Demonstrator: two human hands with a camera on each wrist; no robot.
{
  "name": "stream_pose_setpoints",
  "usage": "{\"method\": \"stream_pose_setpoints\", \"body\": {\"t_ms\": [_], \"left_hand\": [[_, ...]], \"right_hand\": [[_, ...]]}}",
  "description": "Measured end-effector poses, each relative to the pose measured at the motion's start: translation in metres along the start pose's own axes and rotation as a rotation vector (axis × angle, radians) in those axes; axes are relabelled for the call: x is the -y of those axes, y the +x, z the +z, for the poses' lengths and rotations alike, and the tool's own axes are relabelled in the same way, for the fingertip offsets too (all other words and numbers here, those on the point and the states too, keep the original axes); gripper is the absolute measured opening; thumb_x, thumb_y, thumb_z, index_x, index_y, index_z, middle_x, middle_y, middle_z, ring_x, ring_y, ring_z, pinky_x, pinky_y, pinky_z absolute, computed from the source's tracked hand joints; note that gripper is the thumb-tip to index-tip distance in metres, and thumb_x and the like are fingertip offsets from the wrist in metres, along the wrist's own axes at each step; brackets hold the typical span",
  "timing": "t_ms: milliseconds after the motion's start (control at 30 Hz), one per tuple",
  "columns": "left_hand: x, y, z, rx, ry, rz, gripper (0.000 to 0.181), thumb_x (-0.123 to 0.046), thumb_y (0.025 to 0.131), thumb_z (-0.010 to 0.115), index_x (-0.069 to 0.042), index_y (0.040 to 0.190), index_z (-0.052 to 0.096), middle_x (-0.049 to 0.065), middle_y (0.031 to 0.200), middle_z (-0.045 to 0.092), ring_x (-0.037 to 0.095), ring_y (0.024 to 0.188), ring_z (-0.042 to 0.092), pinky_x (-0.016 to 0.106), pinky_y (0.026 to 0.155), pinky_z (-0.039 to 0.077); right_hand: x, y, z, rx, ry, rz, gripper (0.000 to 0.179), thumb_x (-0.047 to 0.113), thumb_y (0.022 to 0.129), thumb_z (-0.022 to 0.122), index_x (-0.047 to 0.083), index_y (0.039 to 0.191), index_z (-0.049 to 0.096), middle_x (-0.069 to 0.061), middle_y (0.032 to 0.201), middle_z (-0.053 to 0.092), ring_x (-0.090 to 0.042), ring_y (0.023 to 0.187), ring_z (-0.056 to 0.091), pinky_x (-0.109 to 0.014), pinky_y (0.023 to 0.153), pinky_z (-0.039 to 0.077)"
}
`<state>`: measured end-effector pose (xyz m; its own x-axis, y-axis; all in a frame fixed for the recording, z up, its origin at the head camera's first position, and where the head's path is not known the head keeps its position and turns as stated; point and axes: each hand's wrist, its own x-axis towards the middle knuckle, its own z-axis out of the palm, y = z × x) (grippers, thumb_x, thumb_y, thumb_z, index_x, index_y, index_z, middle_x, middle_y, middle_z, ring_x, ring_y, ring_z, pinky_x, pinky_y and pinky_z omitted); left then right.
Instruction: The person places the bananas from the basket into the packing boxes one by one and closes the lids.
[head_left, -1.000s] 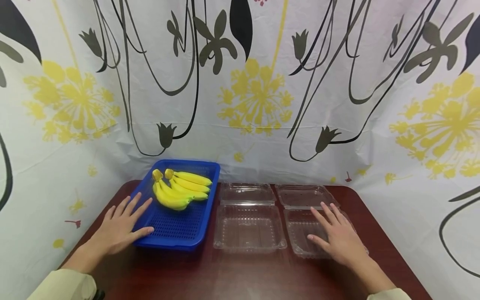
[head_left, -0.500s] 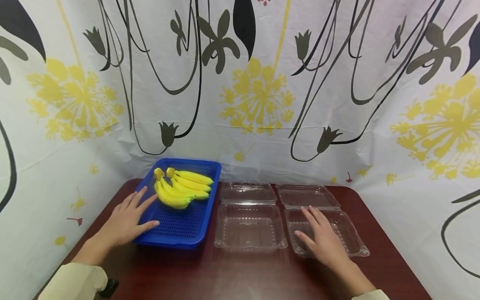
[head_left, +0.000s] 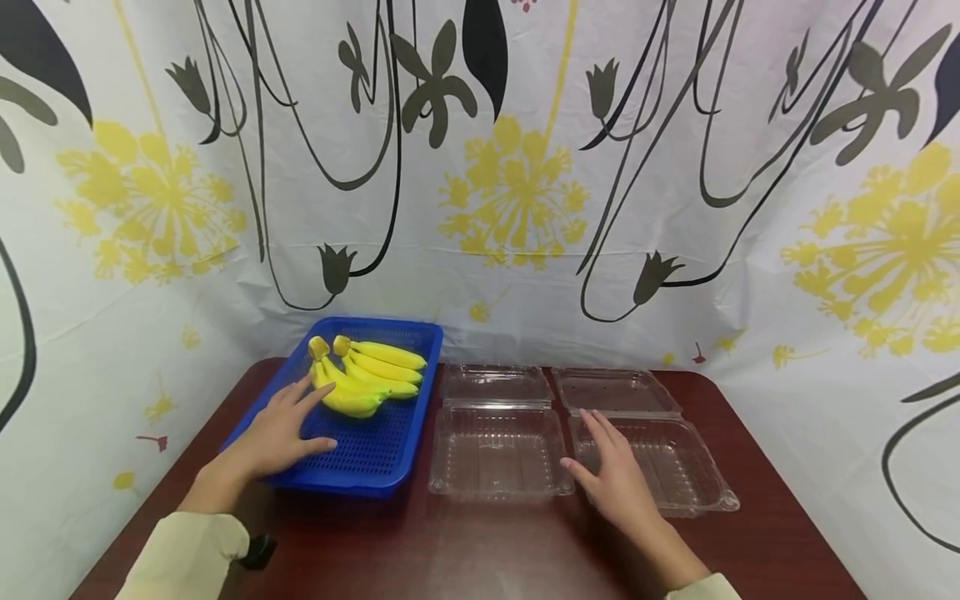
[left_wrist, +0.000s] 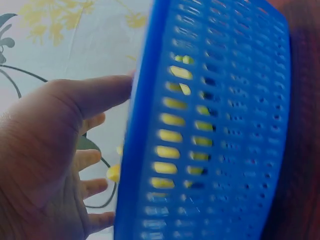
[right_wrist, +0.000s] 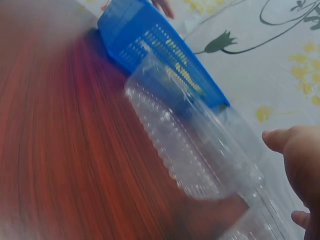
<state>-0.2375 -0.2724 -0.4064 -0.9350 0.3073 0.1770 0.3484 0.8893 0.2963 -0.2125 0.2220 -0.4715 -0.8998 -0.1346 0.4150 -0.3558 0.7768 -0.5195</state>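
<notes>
In the head view my left hand is over the left side of a blue plastic basket, fingers spread and holding nothing. Its fingertips overlap the nearer bunch of bananas; a second bunch lies behind it in the basket. The left wrist view shows the basket's slotted wall beside the thumb, yellow showing through the slots. My right hand, also with nothing in it, is over the left part of the right clear plastic clamshell. Its thumb reaches toward the middle clamshell.
Both clamshells lie with their lids, the middle lid and the right lid, folded back toward the wall. A dark red wooden table carries everything. Patterned white cloth closes off the back and both sides.
My left hand has moved right and inward over the basket, up to the nearer bananas. My right hand has moved left across the right clamshell toward the middle one.
</notes>
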Motion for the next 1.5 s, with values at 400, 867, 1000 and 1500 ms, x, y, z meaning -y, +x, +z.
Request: {"method": "stream_pose_setpoints", "body": {"t_ms": [400,867,1000,1500], "left_hand": [[-0.015,0.024,0.005,0.066,-0.123,0.012,0.08,-0.031,0.082,0.078,-0.01,0.149,0.039,0.027,0.153,0.026,0.053,0.135,0.021,0.072,0.099,0.026],[-0.029,0.047,0.031,0.114,-0.178,-0.004,0.072,-0.021,0.087,0.074,-0.005,0.148,0.04,0.03,0.152,0.025,0.054,0.136,0.02,0.069,0.1,0.026],[-0.034,0.05,0.034,0.119,-0.192,-0.035,0.07,-0.018,0.087,0.074,-0.004,0.147,0.041,0.032,0.151,0.024,0.055,0.135,0.022,0.068,0.1,0.029],[-0.037,0.064,0.044,0.142,-0.173,-0.079,0.067,-0.013,0.087,0.073,-0.007,0.146,0.043,0.03,0.15,0.029,0.054,0.135,0.025,0.065,0.101,0.031]], "right_hand": [[0.036,0.004,0.016,-0.029,0.234,0.073,0.081,0.013,0.08,0.081,0.007,0.148,0.038,-0.021,0.148,0.038,-0.04,0.129,0.043,-0.049,0.092,0.048],[0.048,0.005,0.034,-0.047,0.229,0.107,0.081,0.011,0.077,0.082,0.008,0.146,0.04,-0.024,0.148,0.038,-0.042,0.134,0.036,-0.059,0.105,0.032],[0.048,0.007,0.037,-0.037,0.229,0.105,0.083,0.009,0.076,0.083,0.005,0.146,0.039,-0.025,0.148,0.036,-0.043,0.134,0.035,-0.058,0.105,0.031],[0.045,0.004,0.058,-0.032,0.289,0.249,0.079,0.014,0.08,0.079,0.001,0.146,0.038,-0.03,0.149,0.031,-0.05,0.131,0.036,-0.062,0.102,0.031]]}}
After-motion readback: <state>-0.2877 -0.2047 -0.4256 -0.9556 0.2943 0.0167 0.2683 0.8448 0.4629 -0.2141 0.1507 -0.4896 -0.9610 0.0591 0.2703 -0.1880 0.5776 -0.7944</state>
